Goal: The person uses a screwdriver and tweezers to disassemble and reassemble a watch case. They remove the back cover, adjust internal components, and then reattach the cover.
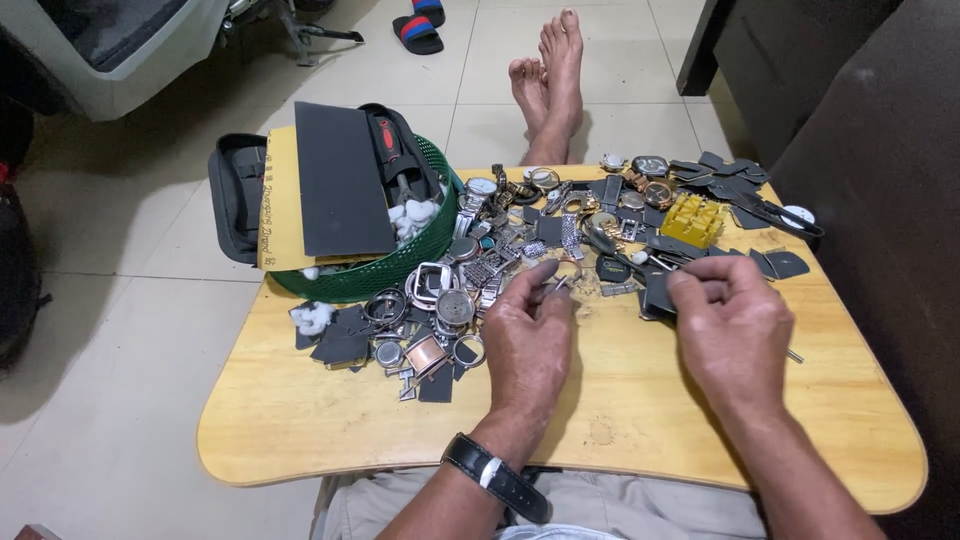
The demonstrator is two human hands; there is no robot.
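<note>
Both hands rest on a small wooden lap table [300, 420] strewn with watch parts. My left hand [528, 330], a black wristwatch [495, 476] on its wrist, pinches a small metal piece [560, 285] between thumb and forefinger. My right hand [730, 320] is closed around a dark watch strap piece [657, 295] at the edge of the pile. Watch cases [455, 305], metal bracelets [505, 262] and dark strap pieces [720, 185] lie just beyond the fingers.
A green mesh basket [400, 270] with dark sheets, cotton and a red-handled tool sits at the table's left rear. A yellow plastic block [693, 220] lies right of the pile. My bare feet [548, 80] stretch over the tiled floor; dark furniture stands at right.
</note>
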